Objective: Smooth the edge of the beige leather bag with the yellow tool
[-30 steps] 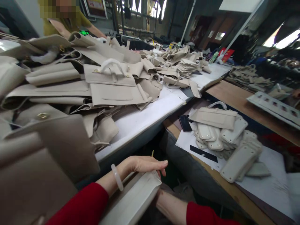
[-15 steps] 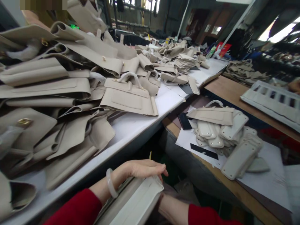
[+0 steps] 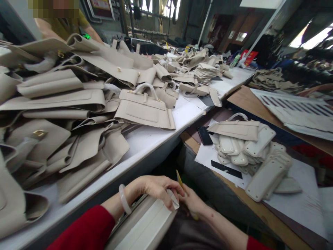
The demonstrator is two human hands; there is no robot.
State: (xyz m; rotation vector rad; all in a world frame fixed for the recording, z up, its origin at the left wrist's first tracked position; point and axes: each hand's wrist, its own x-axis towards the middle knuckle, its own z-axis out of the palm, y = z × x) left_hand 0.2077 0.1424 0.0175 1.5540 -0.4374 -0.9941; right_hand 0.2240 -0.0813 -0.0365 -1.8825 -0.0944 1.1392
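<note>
My left hand (image 3: 158, 189) lies curled over the far end of a long off-white leather panel (image 3: 145, 225) that rests across my lap, fingers gripping its edge. My right hand (image 3: 194, 203) is closed beside it at the panel's end, pinching a thin yellow stick-like tool (image 3: 179, 178) that points up. A pale bracelet (image 3: 124, 204) sits on my left wrist; both sleeves are red.
A white table (image 3: 156, 135) on the left carries a large heap of beige bag parts (image 3: 78, 97). On the wooden table (image 3: 260, 107) at right lie a stack of oval beige pieces (image 3: 249, 152), a phone (image 3: 205, 135) and a slotted white template (image 3: 301, 111). A person in yellow (image 3: 65, 26) stands far left.
My right hand has come up from under the panel to its end, now holding the yellow tool. The beige piece close to the camera at left has dropped onto the heap. The template at right has shifted.
</note>
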